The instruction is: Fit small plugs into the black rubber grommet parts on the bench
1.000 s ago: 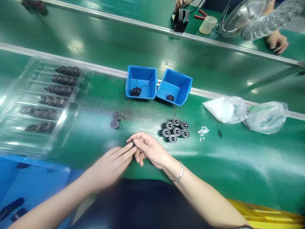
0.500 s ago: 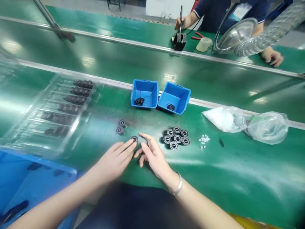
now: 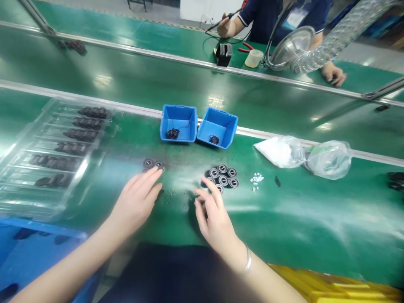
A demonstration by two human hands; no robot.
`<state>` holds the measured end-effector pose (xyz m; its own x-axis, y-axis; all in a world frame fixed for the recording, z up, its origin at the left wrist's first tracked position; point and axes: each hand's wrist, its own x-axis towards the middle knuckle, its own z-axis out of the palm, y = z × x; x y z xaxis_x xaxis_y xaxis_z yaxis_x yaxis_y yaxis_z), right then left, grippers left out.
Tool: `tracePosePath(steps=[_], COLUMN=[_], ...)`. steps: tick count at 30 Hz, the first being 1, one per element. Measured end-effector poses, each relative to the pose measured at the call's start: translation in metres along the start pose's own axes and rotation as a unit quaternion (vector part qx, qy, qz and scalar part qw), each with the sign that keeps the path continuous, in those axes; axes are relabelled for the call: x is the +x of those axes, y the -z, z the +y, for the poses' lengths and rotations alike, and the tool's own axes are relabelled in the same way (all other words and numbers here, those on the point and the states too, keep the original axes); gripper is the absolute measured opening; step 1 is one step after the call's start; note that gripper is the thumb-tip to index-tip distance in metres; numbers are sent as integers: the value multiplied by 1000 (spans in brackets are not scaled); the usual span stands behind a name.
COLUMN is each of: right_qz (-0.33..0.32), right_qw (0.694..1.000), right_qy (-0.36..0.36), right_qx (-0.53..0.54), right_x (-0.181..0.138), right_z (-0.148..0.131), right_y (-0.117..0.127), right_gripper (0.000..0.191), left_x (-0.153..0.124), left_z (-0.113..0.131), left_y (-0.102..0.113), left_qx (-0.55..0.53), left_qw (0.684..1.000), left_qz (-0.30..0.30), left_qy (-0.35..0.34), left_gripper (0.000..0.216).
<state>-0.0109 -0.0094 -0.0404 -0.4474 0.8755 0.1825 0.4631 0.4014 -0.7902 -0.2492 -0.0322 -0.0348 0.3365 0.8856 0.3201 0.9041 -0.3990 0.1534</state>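
My left hand [image 3: 136,202] lies flat on the green table with fingers stretched out, its fingertips touching a small group of round black and silver bearings [image 3: 153,164]. My right hand [image 3: 213,214] is open, fingers spread, its fingertips at the near edge of a cluster of several bearings [image 3: 222,176]. A silver bracelet [image 3: 248,261] circles my right wrist. Neither hand holds anything that I can see.
Two blue bins [image 3: 179,123] [image 3: 217,127] with black rings stand behind the bearings. A clear tray [image 3: 52,153] of dark parts lies left. Small white pieces [image 3: 256,180] and plastic bags [image 3: 303,155] lie right. Across the belt, another person [image 3: 277,17] works beside a metal bowl [image 3: 292,46].
My hands have parted: the left slid left with a bearing to the small group, the right moved right to the bearing cluster. A second ago both pinched one bearing.
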Motion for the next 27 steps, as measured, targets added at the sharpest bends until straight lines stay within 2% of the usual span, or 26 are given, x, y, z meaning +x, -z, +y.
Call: tracePosePath(steps=[3, 6, 9, 11, 18, 27], right_qz=[13, 18, 7, -9, -146, -169], right_qw=[999, 997, 994, 990, 966, 947], right_qy=[-46, -62, -60, -59, -19, -86], right_qx=[-8, 35, 94, 130, 212, 261], right_x=[1, 4, 8, 10, 17, 37], right_z=[0, 3, 5, 5, -11, -23], right_y=[1, -3, -9, -12, -9, -17], right_gripper=[34, 33, 31, 30, 27, 15], left_x=[-6, -9, -11, -12, -15, -18], left_z=[10, 16, 16, 15, 12, 18], left_y=[4, 3, 1, 0, 2, 5], left_qx=[-135, -276, -336, -350, -352, -317], left_qw=[988, 949, 916, 906, 908, 933], left_qz=[0, -50, -80, -82, -44, 8], left_qy=[75, 145, 203, 223, 222, 172], left_gripper=[28, 21, 18, 19, 22, 20])
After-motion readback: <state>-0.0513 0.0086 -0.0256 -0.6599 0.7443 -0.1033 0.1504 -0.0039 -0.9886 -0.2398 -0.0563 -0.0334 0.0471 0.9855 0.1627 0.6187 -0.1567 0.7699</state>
